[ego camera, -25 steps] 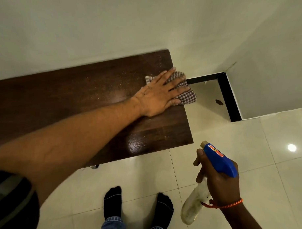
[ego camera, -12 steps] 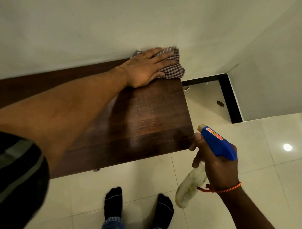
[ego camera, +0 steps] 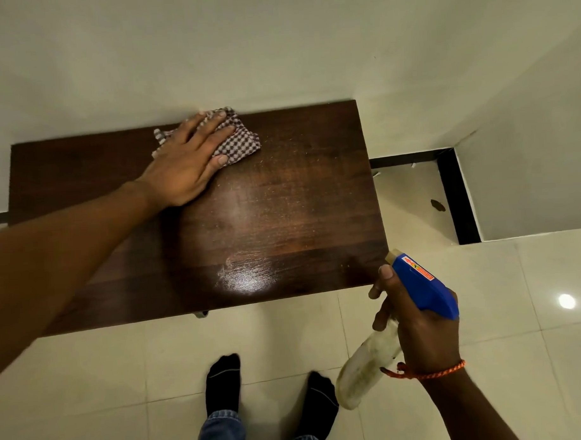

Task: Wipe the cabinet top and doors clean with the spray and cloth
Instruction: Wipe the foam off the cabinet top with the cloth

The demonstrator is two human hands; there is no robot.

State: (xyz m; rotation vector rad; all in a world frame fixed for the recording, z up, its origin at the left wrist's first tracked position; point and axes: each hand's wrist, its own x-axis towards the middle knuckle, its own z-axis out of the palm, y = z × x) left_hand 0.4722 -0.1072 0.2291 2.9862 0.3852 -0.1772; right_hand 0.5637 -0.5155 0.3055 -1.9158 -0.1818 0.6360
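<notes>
Flat beneath the left hand (ego camera: 185, 164) fingers (ego camera: 210, 132), the cloth (ego camera: 238, 141) presses the cabinet top (ego camera: 298, 203).

Single head cam, wide-angle, looking steeply down and forward from standing height. Cabinet top (ego camera: 281, 193) fills centre, wall at 12 o'clock, floor (ego camera: 483, 312) and feet (ego camera: 222, 383) at 6. No second view.

You have two hands in view: left hand (ego camera: 185, 167), right hand (ego camera: 418, 327). One checked cloth (ego camera: 237, 142), under your left fingers (ego camera: 213, 128). One spray bottle (ego camera: 398, 318), wrapped by your right fingers (ego camera: 382, 284). One dark wooden cabinet top (ego camera: 282, 213). Two black-socked feet (ego camera: 223, 383). One orange wrist cord (ego camera: 426, 373).
</notes>
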